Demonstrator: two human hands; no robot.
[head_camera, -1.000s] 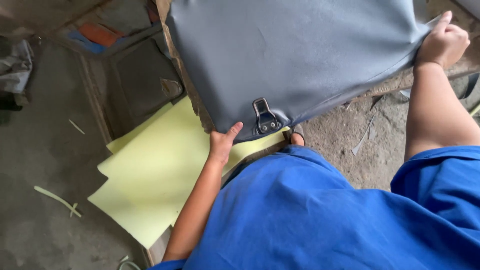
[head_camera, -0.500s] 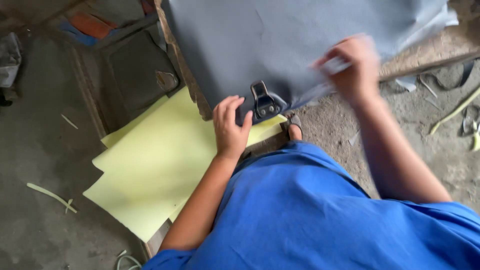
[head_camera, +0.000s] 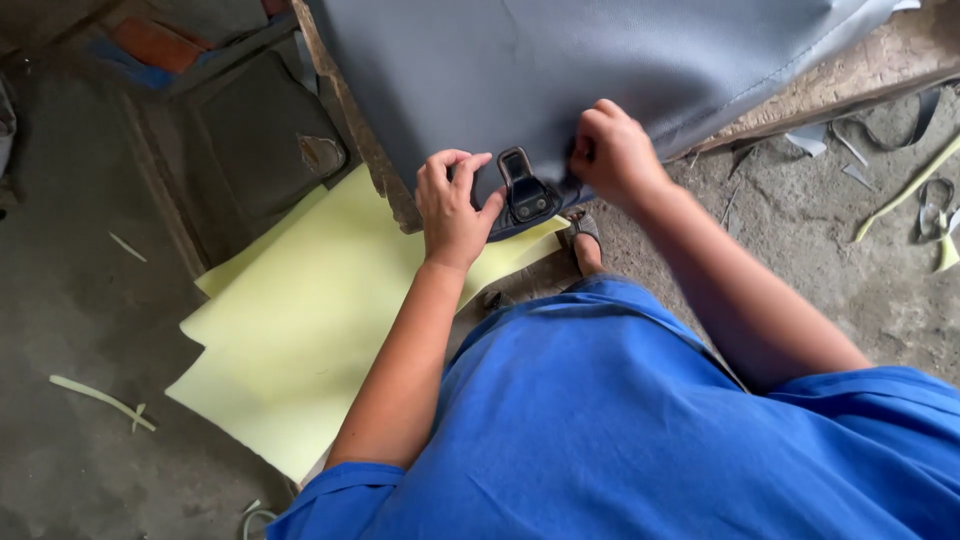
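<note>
Your left hand (head_camera: 452, 205) was curled over the lower edge of the grey cover (head_camera: 600, 70), fingers bent and pressing on the fabric, thumb stretched toward the black buckle (head_camera: 522, 190) and lying just beside it. Your right hand (head_camera: 615, 150) was closed into a loose fist on the same edge, pinching a fold of the fabric on the other side of the buckle, so the buckle sat between your two hands. The buckle lay flat on the fabric, its long axis running away from you: the narrow end pointed up and away, the wider end toward your body, close to the cover's lower edge. The cover spread wide across the top of the view, its long side running left to right, and its lower edge sloped down from the upper right to the buckle. It lay over a rough wooden frame (head_camera: 350, 120), which showed along the cover's left side. Under the edge, just below your left hand, pale yellow foam sheets (head_camera: 300, 330) lay on the floor (head_camera: 70, 300), stacked and fanned out toward the lower left. Your sandalled foot (head_camera: 585, 240) showed just under the buckle, above your blue clothing (head_camera: 620, 430). Scraps and strips (head_camera: 900, 190) lay scattered on the ground at the right.
</note>
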